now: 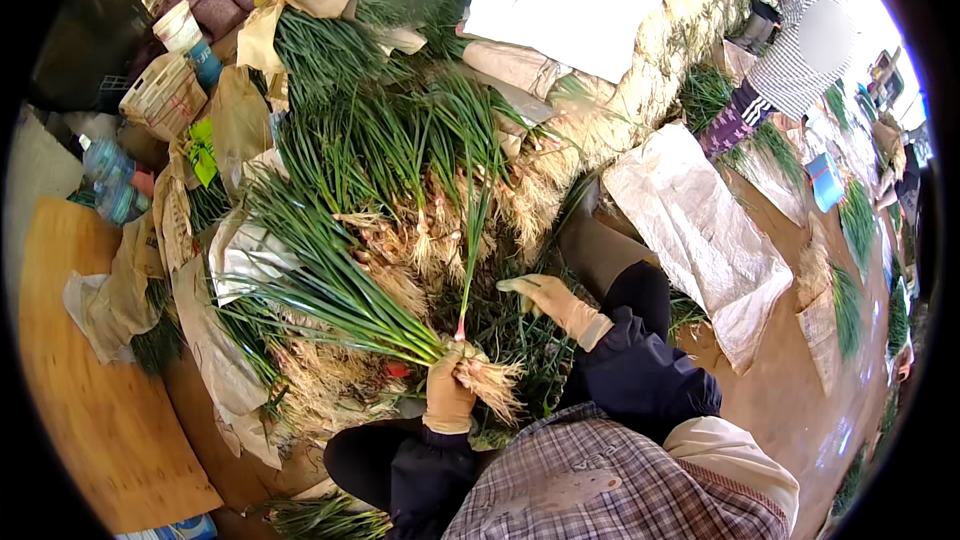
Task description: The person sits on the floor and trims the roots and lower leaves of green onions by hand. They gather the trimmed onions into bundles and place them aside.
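Observation:
My left hand (448, 396), in a tan glove, is closed around the lower stems of a bunch of green onions (375, 300). Their leaves fan out to the upper left, and their pale roots hang over the right side of my fist. One separate green onion (466, 277) stands nearly upright at the top of this hand, its reddish base by the thumb. My right hand (553, 304), gloved too, hovers to the upper right with fingers extended and nothing seen in it. Beneath it lies a dark heap of loose leaves (517, 352).
A large pile of rooted green onions (390, 142) rises ahead. A white sheet (562, 19) covers part of it. To the right lies a pale woven sack (697, 240); beyond it another person (787, 52) bends over. A plywood board (90, 375) and plastic bottles (112, 172) are at left.

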The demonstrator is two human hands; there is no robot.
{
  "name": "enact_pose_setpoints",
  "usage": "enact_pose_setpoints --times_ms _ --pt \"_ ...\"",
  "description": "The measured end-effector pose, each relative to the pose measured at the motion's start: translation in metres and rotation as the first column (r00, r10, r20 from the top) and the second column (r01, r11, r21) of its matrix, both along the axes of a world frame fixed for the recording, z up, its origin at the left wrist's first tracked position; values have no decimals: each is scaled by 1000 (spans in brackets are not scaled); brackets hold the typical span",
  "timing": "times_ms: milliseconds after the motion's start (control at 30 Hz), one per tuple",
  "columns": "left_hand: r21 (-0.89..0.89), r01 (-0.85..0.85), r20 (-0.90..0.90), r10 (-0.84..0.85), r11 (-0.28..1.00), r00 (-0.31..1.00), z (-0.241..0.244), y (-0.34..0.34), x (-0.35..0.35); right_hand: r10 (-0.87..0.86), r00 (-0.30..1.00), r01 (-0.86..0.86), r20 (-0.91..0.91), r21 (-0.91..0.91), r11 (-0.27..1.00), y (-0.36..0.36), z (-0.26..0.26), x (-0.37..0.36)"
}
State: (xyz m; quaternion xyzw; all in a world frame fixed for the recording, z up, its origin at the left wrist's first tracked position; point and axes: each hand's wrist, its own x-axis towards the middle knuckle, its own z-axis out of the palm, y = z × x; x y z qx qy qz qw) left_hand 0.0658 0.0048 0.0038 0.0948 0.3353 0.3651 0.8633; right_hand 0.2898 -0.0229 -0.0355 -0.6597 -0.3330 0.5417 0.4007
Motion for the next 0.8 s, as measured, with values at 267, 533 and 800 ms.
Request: enact_pose_setpoints --times_ms 267,533,800 --pt "151 273 -145 -252 950 957 -12 1 -6 249 949 -290 194 225 930 38 33 -51" --pt "220 22 -25 -17 975 1000 54 28 -7 -407 610 -131 681 592 795 102 58 22" --pt "94 44 212 -63 995 975 12 46 4 -303 556 -48 774 394 918 109 41 88"
